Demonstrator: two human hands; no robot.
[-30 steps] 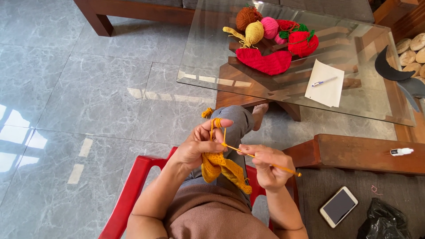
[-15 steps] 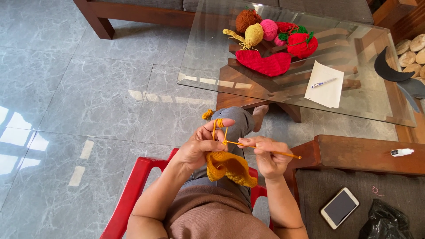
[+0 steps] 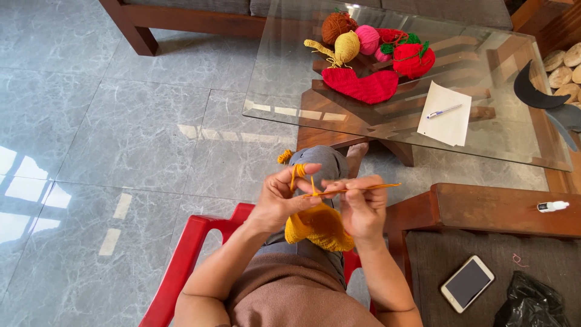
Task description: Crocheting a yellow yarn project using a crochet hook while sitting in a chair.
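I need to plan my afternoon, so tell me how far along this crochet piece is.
Done: a small mustard-yellow crocheted piece hangs below the hands. In hand: the left hand tensions yellow yarn over its fingers, and the right hand works the thin orange crochet hook. Left: it looks smaller than the finished red crocheted heart on the glass table, so probably much remains.

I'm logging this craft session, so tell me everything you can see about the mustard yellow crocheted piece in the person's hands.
The mustard yellow crocheted yarn piece is a small, soft, textured fabric with a rounded lower edge, hanging limp over the lap between both hands. The left hand pinches its upper edge, with a strand of the same yarn looped over a raised finger. The right hand holds a thin orange crochet hook, lying nearly level, whose tip meets the piece's top.
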